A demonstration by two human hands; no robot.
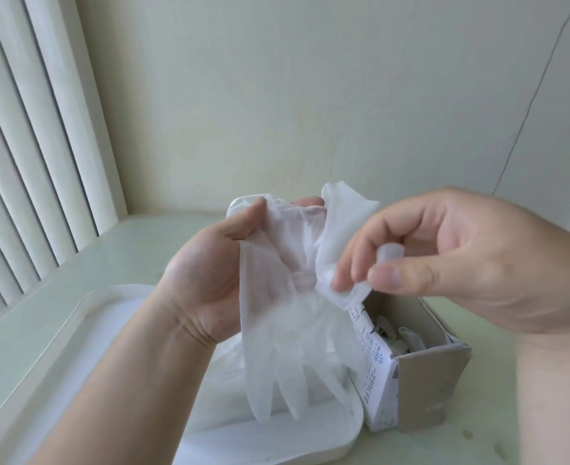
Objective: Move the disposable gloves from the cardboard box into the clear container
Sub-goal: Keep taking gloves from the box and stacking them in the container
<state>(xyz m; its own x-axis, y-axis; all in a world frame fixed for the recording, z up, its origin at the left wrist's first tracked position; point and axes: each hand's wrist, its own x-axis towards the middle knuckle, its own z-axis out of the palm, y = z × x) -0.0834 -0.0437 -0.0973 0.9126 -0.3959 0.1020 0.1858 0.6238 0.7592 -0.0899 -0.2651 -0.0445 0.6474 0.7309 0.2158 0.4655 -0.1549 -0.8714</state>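
Two hands are up over the table, both ours; our left hand curls thumb and fingers round the top of a thin, see-through glove; its soft, floppy fingers hang down over the container; our right hand pinches a crumpled glove, milky and wrinkly, between thumb and fingertips; the container is smooth plastic with round corners; the box stands just beside it, stiff brown card, open on top; more gloves lie bunched inside it.
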